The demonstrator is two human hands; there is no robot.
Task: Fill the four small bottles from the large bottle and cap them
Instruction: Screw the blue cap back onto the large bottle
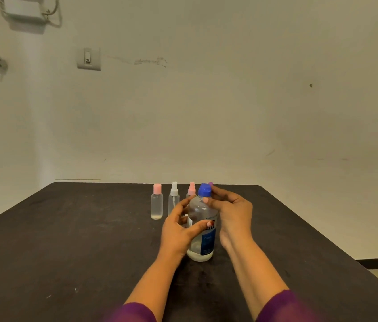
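Bottle [203, 231], large, upright on counter [67, 228] | left hand [178, 231] grips body to steady | right hand [229, 205] pinches blue cap [205, 190], likely unscrewing

Four small bottles [157, 203] — one mostly hidden — one large bottle [203, 212], one table [67, 228]

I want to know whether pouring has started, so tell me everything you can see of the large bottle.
The large bottle is clear plastic with a blue-and-white label, and its blue cap is on. It stands upright on the dark table, nearer the camera than the small bottles. The left hand grips its body, thumb across the front. The right hand curls its fingers round the cap. The liquid level is unclear.
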